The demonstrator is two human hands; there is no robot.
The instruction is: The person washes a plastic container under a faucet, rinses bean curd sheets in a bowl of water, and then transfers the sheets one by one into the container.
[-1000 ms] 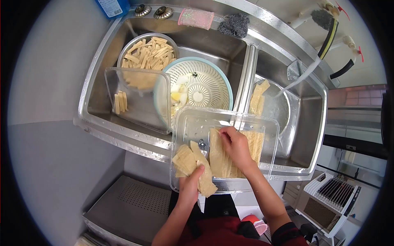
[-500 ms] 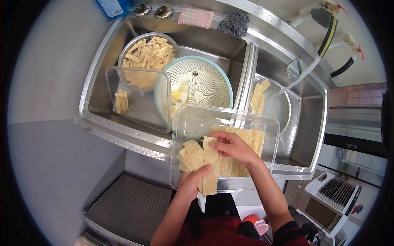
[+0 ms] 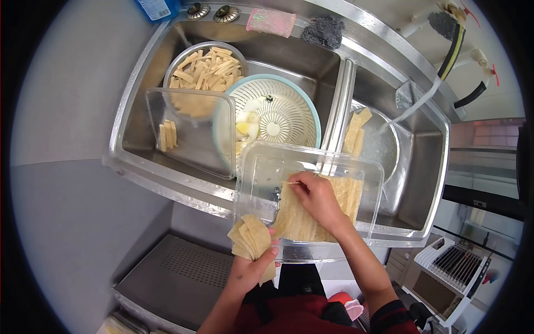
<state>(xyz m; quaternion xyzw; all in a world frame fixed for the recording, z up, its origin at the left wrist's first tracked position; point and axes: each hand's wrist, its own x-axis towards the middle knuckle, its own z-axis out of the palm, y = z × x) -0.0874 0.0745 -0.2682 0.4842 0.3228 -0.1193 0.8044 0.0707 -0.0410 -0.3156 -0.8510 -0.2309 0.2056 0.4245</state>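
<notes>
My left hand (image 3: pixel 250 271) grips a fanned bundle of flat, pale-yellow strips (image 3: pixel 250 236) that look like tofu skin, just off the near-left corner of a clear plastic container (image 3: pixel 257 167). Inside that container, more strips lie side by side in a row (image 3: pixel 346 203). Over the row's left end, my right hand (image 3: pixel 318 201) pinches the far end of a single tofu skin strip (image 3: pixel 287 207), whose near end reaches toward the left hand. The container rests across the sink's near edge and divider.
The left basin holds a metal bowl of cut sticks (image 3: pixel 203 69), a blue-rimmed colander (image 3: pixel 300 106) with pale scraps, and a tilted clear container (image 3: pixel 194 128). In the right basin, a hose (image 3: pixel 414 100) runs into a water-filled bowl (image 3: pixel 384 145) beside two strips (image 3: pixel 355 133).
My left hand has drawn down and slightly left with its bundle. My right hand has moved slightly right, laying the strip it holds against the row's left end.
</notes>
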